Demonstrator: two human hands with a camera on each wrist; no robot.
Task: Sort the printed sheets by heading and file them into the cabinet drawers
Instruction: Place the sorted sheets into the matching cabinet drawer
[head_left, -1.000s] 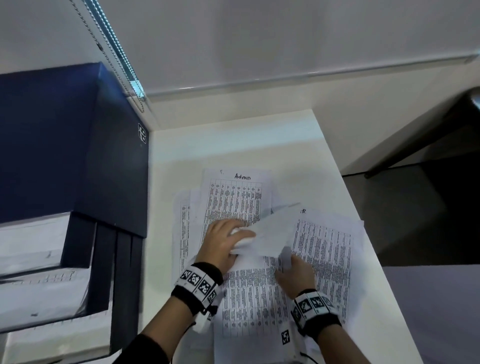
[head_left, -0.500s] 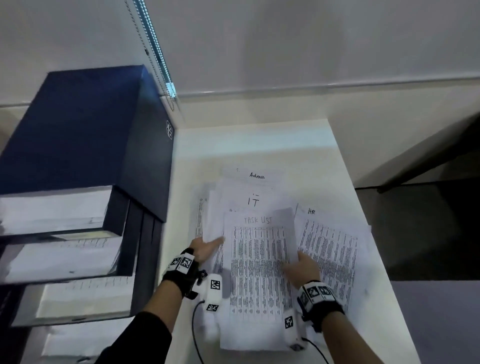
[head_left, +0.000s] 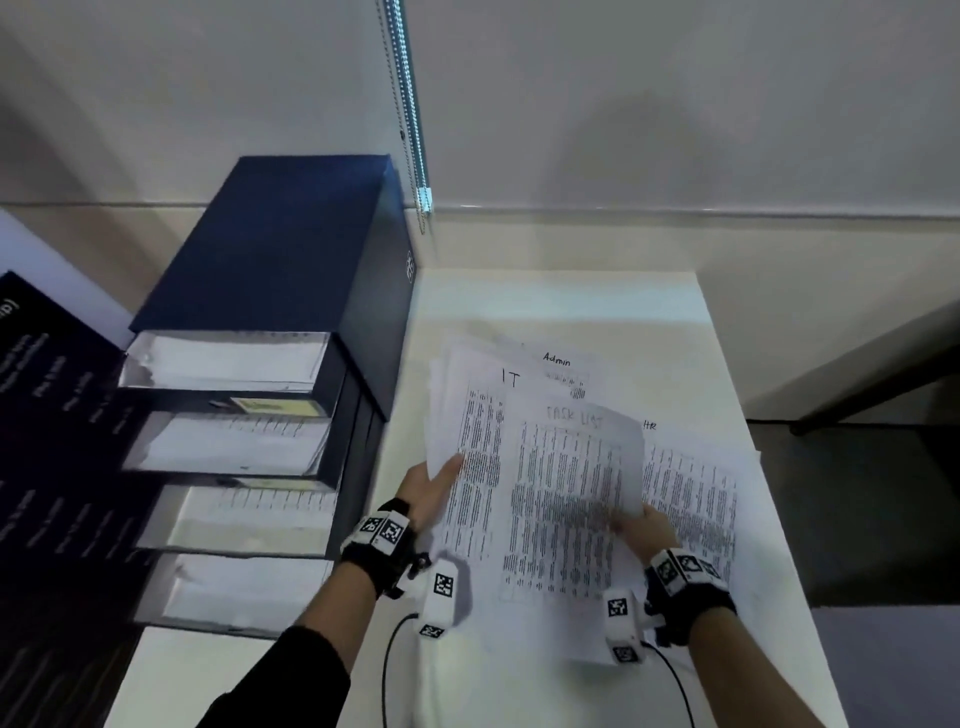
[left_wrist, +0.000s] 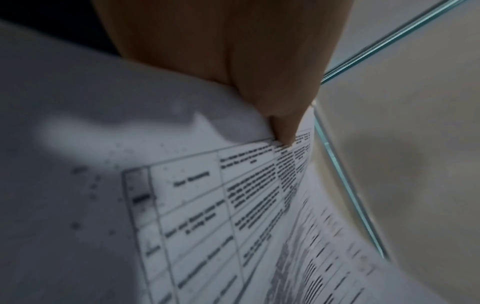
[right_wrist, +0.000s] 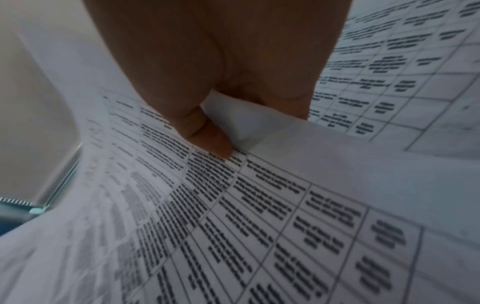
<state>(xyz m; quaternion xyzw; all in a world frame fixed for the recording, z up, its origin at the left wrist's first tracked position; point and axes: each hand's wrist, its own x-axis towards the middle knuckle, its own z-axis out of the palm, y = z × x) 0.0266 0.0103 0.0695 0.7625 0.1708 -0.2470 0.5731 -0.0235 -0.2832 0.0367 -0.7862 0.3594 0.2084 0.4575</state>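
Observation:
A printed sheet headed TASK LIST (head_left: 566, 488) is lifted above the pile, and my right hand (head_left: 641, 527) pinches its right edge, thumb on top (right_wrist: 213, 142). My left hand (head_left: 431, 488) pinches the left edge of a sheaf headed IT (head_left: 475, 415), thumb on the print (left_wrist: 283, 131). Under them lie an Admin sheet (head_left: 563, 364) and an HR sheet (head_left: 691, 493) on the white table (head_left: 545, 306). The dark blue cabinet (head_left: 270, 249) stands at the left with several drawers pulled out, paper lying in them (head_left: 228, 358).
A dark printed panel (head_left: 47, 415) leans left of the cabinet. A blind cord (head_left: 410, 104) hangs at the wall behind. The table's right edge drops to a dark floor (head_left: 857, 493). Cables trail from both wrist cameras over the table's near part.
Both hands have lifted sheets off the pile: the TASK LIST sheet is raised in the right hand, the IT sheaf tilted up by the left. The view has swung left, showing more drawers.

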